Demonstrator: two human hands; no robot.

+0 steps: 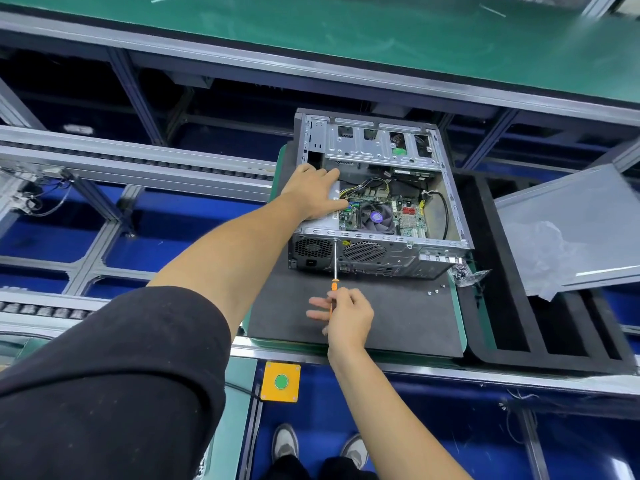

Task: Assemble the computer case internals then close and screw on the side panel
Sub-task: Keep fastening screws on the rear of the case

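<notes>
An open computer case (446, 188) lies on its side on a dark foam mat (398, 313), its motherboard and CPU fan (375, 216) showing. My left hand (311, 192) rests flat on the grey power supply inside the case's left end. My right hand (346, 317) holds the orange handle of a screwdriver (334, 265), whose shaft points up to the top edge of the case's rear face. The grey side panel (571, 230) lies apart, tilted on a black foam rack to the right. A few loose screws (435, 291) sit on the mat.
A black slotted foam rack (512, 323) stands right of the mat. A yellow box with a green button (281, 381) is fixed to the bench's front rail. Conveyor rails run left, a green bench surface lies beyond. A small plastic bag (465, 273) lies by the case's right corner.
</notes>
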